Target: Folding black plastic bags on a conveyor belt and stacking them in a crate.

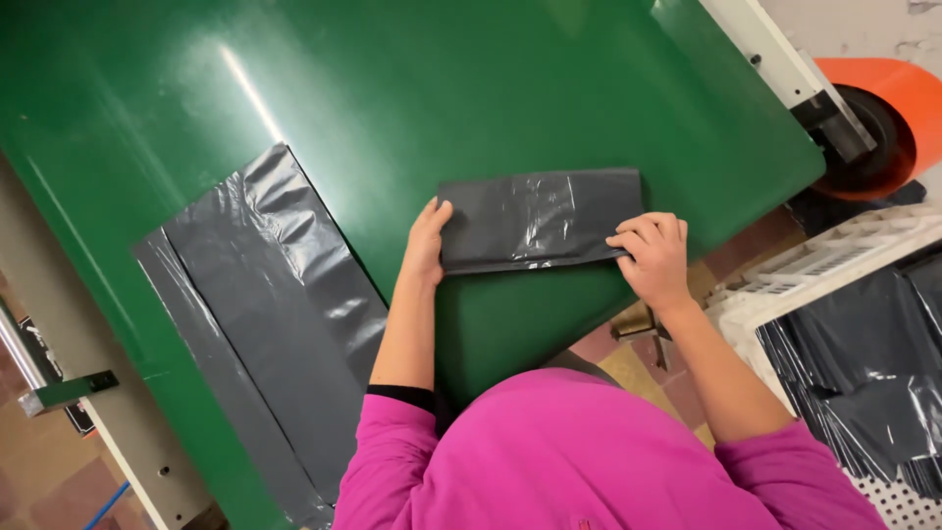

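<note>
Folded dark grey plastic bag (540, 218) lies flat on the green table (471, 88), near the table's near edge and right of centre. It forms a compact rectangle with its long side running left to right; its glossy surface shows creases and reflected light.

Left hand (426, 242) rests against the bag's left end. The thumb lies on top of the near left corner, and the remaining fingers are together, laid flat along the left edge. The hand presses rather than grips.

Right hand (655, 253) sits at the bag's near right corner. Its fingers (638, 236) are curled, close together, with the tips bearing down on the bag's near edge. Whether any finger is tucked beneath the plastic cannot be told.

Unfolded grey bag (265, 324) lies on the same table, well apart to the left, stretched out long and running off the near edge.

Stack of dark bags (873, 373) rests in a white perforated crate (834, 260) at the right, below table level. Orange roll (898, 103) is mounted at the far right, beside a white machine frame (765, 49).

Both arms wear magenta sleeves (569, 461) pushed up from the wrists.
</note>
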